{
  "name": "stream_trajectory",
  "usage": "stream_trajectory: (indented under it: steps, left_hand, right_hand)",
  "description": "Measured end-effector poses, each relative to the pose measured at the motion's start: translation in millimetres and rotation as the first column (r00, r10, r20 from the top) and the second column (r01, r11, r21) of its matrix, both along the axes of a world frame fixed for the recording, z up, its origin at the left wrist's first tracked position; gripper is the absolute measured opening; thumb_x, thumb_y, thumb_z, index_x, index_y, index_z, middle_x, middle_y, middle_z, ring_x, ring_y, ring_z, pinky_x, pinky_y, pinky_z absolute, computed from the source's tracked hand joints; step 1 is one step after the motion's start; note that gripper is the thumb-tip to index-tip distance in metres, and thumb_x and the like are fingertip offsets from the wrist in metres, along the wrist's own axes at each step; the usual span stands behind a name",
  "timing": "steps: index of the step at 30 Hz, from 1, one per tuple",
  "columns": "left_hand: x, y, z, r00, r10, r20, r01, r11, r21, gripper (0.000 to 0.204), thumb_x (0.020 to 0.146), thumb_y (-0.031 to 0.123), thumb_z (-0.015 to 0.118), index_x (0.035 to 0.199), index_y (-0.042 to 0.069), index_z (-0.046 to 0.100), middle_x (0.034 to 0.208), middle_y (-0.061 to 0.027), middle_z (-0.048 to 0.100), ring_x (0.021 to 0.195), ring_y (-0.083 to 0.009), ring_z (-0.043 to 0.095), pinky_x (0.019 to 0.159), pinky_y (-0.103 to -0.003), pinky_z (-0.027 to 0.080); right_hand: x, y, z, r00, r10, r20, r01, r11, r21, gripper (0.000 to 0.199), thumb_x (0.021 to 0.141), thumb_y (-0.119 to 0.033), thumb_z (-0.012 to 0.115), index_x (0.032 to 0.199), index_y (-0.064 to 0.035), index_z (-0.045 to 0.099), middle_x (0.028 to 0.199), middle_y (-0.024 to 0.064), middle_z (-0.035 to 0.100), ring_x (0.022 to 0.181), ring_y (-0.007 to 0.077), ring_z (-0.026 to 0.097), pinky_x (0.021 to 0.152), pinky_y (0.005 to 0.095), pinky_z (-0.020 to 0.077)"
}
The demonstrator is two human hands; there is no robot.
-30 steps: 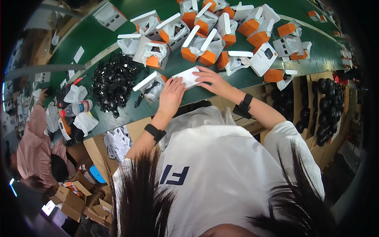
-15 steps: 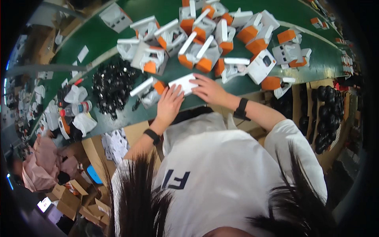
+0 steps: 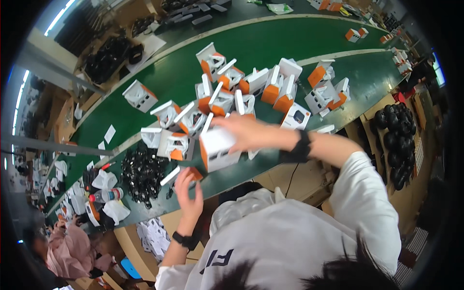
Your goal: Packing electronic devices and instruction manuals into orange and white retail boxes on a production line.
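Compared with a second ago, the white-and-orange box (image 3: 218,149) is now lifted off the green bench (image 3: 270,48), held in the right hand (image 3: 251,133), while the left hand (image 3: 189,193) hovers open below it, near the black parts pile (image 3: 141,171).

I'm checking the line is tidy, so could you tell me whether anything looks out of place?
Nothing looks damaged or spilled. The open white-and-orange boxes lie jumbled at all angles on the green table, and some lean on each other.
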State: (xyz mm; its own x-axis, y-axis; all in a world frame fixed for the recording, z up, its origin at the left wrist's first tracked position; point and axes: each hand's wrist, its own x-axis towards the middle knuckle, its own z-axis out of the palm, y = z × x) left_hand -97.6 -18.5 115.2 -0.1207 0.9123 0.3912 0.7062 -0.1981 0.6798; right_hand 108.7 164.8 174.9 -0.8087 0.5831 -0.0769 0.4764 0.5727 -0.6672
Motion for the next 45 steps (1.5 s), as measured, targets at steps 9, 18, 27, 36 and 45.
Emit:
stream_trajectory:
  steps: [9, 18, 27, 36, 45]
  left_hand:
    - [-28.6, 43.5, 15.3, 0.999, 0.013, 0.029, -0.012, 0.998, -0.065, 0.03, 0.069, -0.007, 0.056, 0.098, 0.002, 0.05, 0.117, -0.0174, 0.05, 0.113, -0.0349, 0.044, 0.096, -0.042, 0.032]
    - [-65.0, 55.8, -3.2, 0.954, 0.273, 0.126, -0.211, 0.906, -0.367, 0.019, 0.065, -0.004, 0.058, 0.083, 0.002, 0.055, 0.11, -0.0188, 0.054, 0.108, -0.036, 0.048, 0.094, -0.043, 0.034]
    - [-82.8, 75.5, -72.6, 0.935, 0.227, 0.273, -0.199, 0.972, -0.129, 0.016, 0.069, -0.004, 0.06, 0.084, 0.001, 0.057, 0.112, -0.018, 0.053, 0.11, -0.0306, 0.047, 0.096, -0.04, 0.032]
    - [-147.6, -11.9, -172.8, 0.873, 0.142, 0.467, -0.156, 0.988, -0.009, 0.017, 0.07, -0.003, 0.059, 0.086, 0.001, 0.056, 0.114, -0.0176, 0.052, 0.112, -0.0303, 0.046, 0.097, -0.039, 0.031]
    - [-59.3, 67.9, -19.8, 0.834, 0.318, 0.451, -0.139, 0.911, -0.387, 0.016, 0.072, -0.003, 0.056, 0.088, 0.002, 0.054, 0.116, -0.0174, 0.051, 0.111, -0.0293, 0.046, 0.098, -0.039, 0.03]
  right_hand:
    - [144.3, 299.6, 39.4, 0.843, -0.47, 0.26, 0.299, 0.812, 0.501, 0.077, 0.051, -0.008, 0.077, 0.122, -0.0073, 0.049, 0.114, 0.0155, 0.056, 0.108, 0.0328, 0.05, 0.093, 0.0364, 0.0402]
    - [203.0, 423.3, -174.3, 0.862, -0.492, 0.12, 0.405, 0.811, 0.421, 0.061, 0.063, 0.011, 0.057, 0.12, -0.0108, 0.051, 0.121, 0.0134, 0.051, 0.113, 0.0313, 0.047, 0.099, 0.0367, 0.0359]
    - [21.9, 405.0, -125.8, 0.977, -0.139, 0.164, 0.159, 0.981, -0.113, 0.094, 0.055, -0.015, 0.078, 0.132, -0.002, 0.025, 0.127, 0.0195, 0.041, 0.121, 0.0288, 0.039, 0.095, 0.0346, 0.0371]
    - [44.0, 389.5, -172.6, 0.974, -0.215, 0.073, 0.216, 0.976, -0.01, 0.074, 0.046, -0.018, 0.079, 0.107, 0.0054, 0.044, 0.103, 0.0238, 0.055, 0.098, 0.0345, 0.054, 0.083, 0.0345, 0.0442]
    - [14.4, 386.5, 49.4, 0.99, -0.14, -0.008, 0.14, 0.986, 0.091, 0.062, 0.059, -0.021, 0.078, 0.108, 0.0034, 0.047, 0.085, 0.0112, 0.06, 0.062, 0.016, 0.059, 0.055, 0.0299, 0.0487]
